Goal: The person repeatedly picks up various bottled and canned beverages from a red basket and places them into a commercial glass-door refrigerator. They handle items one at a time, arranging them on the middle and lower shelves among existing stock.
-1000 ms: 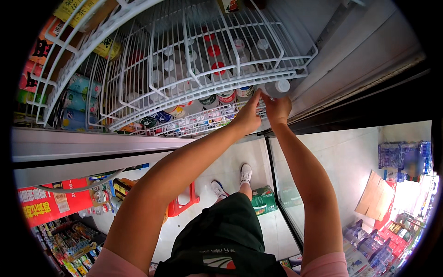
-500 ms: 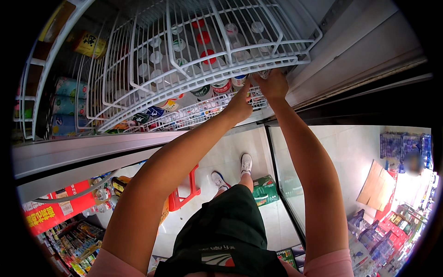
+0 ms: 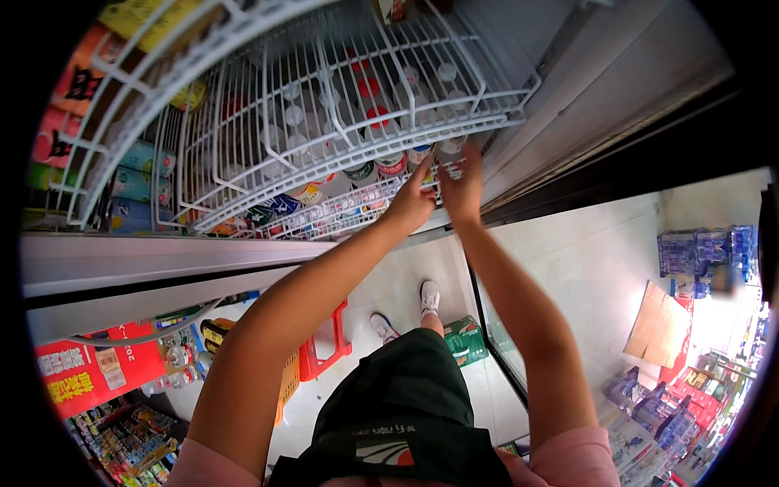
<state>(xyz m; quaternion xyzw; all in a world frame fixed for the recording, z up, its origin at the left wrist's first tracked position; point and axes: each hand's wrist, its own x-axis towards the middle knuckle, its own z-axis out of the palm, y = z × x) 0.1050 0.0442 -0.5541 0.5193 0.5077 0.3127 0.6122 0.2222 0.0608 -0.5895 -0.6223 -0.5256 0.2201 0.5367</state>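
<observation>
The clear bottle, earlier held forward, is now brought into the bottle row, upper centre — grip by the blurred right hand cannot be told, the left hand left empty, fingers parted.

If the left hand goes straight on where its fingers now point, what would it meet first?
The left hand would probably meet the bottle with the blue-and-white label first, just ahead of its fingers; they may even touch, as depth is unclear.
</observation>
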